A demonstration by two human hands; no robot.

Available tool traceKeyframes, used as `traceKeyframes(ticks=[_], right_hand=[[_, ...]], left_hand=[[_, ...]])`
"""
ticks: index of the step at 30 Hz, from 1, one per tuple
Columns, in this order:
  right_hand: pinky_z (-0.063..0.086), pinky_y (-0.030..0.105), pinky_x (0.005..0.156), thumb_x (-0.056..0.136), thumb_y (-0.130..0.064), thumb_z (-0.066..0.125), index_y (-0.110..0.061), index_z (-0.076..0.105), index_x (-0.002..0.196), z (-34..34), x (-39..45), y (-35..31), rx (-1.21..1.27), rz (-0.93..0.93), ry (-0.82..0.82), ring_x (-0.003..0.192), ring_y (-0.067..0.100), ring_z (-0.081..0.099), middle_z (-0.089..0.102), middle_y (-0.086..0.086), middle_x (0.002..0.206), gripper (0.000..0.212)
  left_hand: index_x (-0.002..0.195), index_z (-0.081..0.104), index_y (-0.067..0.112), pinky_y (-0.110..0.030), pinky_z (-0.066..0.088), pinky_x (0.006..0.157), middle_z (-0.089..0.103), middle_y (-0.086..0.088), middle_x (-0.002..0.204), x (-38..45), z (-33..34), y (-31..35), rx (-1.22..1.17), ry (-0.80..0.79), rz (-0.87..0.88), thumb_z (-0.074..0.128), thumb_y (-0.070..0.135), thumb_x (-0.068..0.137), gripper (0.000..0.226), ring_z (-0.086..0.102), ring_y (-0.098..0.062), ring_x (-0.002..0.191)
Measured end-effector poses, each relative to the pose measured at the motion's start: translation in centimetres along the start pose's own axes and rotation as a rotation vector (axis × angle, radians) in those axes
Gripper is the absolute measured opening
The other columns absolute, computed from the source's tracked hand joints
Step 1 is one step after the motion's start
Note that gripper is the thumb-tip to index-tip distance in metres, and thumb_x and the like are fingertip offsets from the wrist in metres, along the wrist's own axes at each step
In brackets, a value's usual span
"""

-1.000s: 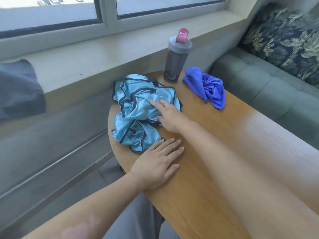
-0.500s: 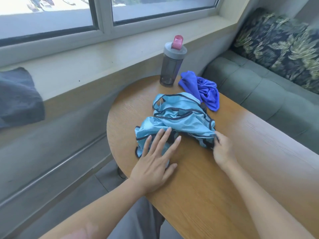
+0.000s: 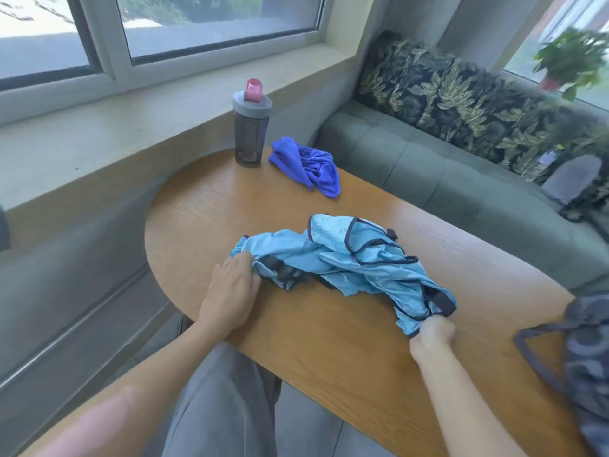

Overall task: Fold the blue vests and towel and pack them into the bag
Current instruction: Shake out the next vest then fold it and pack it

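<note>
A crumpled heap of light blue vests (image 3: 342,258) with dark trim lies stretched across the wooden table (image 3: 329,351). My left hand (image 3: 230,291) grips the heap's left end, fingers curled into the cloth. At the right end, my right hand (image 3: 431,336) pinches the fabric near the table's front edge. A bunched royal-blue towel (image 3: 308,166) sits farther back. The grey patterned drawstring bag (image 3: 580,357) lies at the right edge of the table, partly out of frame.
A grey shaker bottle (image 3: 250,130) with a pink cap stands at the table's back, beside the towel. A green sofa (image 3: 445,179) with leaf-print cushions runs along the right. The window sill (image 3: 131,127) is behind the table. A potted plant (image 3: 570,61) stands far right.
The vests were dragged from the table's far left end toward the middle and front. My right hand pulled one end rightward, and my left hand went from lying flat to gripping the cloth. The bag came into view.
</note>
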State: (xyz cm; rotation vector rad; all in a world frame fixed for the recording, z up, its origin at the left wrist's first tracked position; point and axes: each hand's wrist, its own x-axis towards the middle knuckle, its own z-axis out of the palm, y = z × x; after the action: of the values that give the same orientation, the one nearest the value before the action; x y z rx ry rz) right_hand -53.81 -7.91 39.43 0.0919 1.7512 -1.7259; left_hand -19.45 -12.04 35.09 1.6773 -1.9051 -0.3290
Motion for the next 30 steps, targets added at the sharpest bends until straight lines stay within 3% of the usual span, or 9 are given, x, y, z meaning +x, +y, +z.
traceKeyframes(ticks=[3,6,11,15,19,21,25,28,30], right_hand=[[0.054,0.031,0.067,0.099,-0.021,0.043,-0.018,0.065,0.108,-1.0,0.3,0.6,0.243,-0.04,0.036,0.084,0.019,0.067,0.069,0.003,0.113,0.023],[0.055,0.031,0.075,0.091,-0.032,0.049,-0.018,0.062,0.126,-0.8,-0.9,1.1,0.222,-0.135,0.125,0.094,0.021,0.067,0.068,0.002,0.117,0.04],[0.051,0.035,0.075,0.097,-0.03,0.05,-0.021,0.064,0.103,-1.2,-1.4,0.2,-0.031,-0.244,0.13,0.082,0.024,0.061,0.066,0.001,0.096,0.018],[0.045,0.037,0.073,0.1,-0.022,0.048,-0.014,0.06,0.094,-1.1,-0.7,-3.3,-0.241,-0.359,0.073,0.083,0.027,0.056,0.062,0.01,0.094,0.016],[0.044,0.034,0.071,0.101,-0.026,0.051,-0.017,0.058,0.091,2.1,-2.4,-11.6,-0.248,-0.544,-0.104,0.078,0.023,0.056,0.06,0.003,0.082,0.016],[0.046,0.036,0.072,0.097,-0.031,0.052,-0.021,0.06,0.081,4.1,-3.6,-15.7,-0.235,-0.619,-0.208,0.079,0.022,0.057,0.061,0.0,0.078,0.02],[0.046,0.035,0.067,0.095,-0.032,0.047,-0.024,0.057,0.076,6.7,-7.2,-22.6,-0.196,-0.745,-0.312,0.075,0.019,0.057,0.062,0.001,0.082,0.023],[0.043,0.031,0.066,0.1,-0.029,0.045,-0.019,0.058,0.085,6.6,-9.6,-25.3,-0.227,-0.878,-0.281,0.072,0.013,0.053,0.059,-0.004,0.08,0.022],[0.04,0.031,0.069,0.101,-0.03,0.045,-0.017,0.059,0.094,5.7,-9.9,-25.5,-0.302,-0.958,-0.261,0.075,0.012,0.053,0.058,-0.005,0.082,0.02]], left_hand=[[0.085,0.037,0.013,-0.044,0.034,0.059,0.049,-0.005,0.068,0.0,-1.0,0.3,-0.248,0.049,-0.213,0.04,0.018,0.103,0.019,0.045,-0.023,0.062],[0.086,0.039,0.012,-0.042,0.031,0.059,0.049,-0.005,0.072,0.2,-1.9,1.1,-0.356,0.129,-0.435,0.033,0.021,0.105,0.022,0.044,-0.021,0.064],[0.101,0.048,0.008,-0.037,0.035,0.066,0.051,-0.007,0.087,4.3,-3.7,1.5,-0.593,0.164,-0.738,0.029,0.018,0.105,0.023,0.048,-0.026,0.08],[0.088,0.049,0.007,-0.037,0.034,0.072,0.05,-0.006,0.08,9.7,-8.9,2.8,-0.448,0.167,-0.451,0.035,0.014,0.102,0.021,0.046,-0.027,0.082],[0.101,0.06,0.01,-0.041,0.039,0.069,0.062,-0.017,0.089,15.0,-15.8,7.2,0.092,0.095,0.077,0.042,0.036,0.106,0.033,0.057,-0.038,0.084],[0.104,0.062,0.011,-0.039,0.038,0.069,0.063,-0.019,0.094,17.2,-18.6,9.9,0.21,0.132,0.227,0.041,0.042,0.106,0.037,0.06,-0.04,0.088],[0.09,0.053,0.012,-0.04,0.039,0.066,0.056,-0.014,0.083,20.7,-23.4,15.0,0.194,0.318,0.187,0.036,0.04,0.107,0.037,0.053,-0.035,0.078],[0.095,0.054,0.007,-0.041,0.041,0.064,0.054,-0.016,0.077,21.5,-25.3,16.4,0.283,0.468,0.2,0.033,0.04,0.109,0.041,0.053,-0.036,0.071],[0.101,0.057,0.006,-0.041,0.04,0.064,0.058,-0.02,0.08,20.8,-24.9,16.6,0.325,0.475,0.238,0.035,0.04,0.108,0.041,0.055,-0.038,0.071]])
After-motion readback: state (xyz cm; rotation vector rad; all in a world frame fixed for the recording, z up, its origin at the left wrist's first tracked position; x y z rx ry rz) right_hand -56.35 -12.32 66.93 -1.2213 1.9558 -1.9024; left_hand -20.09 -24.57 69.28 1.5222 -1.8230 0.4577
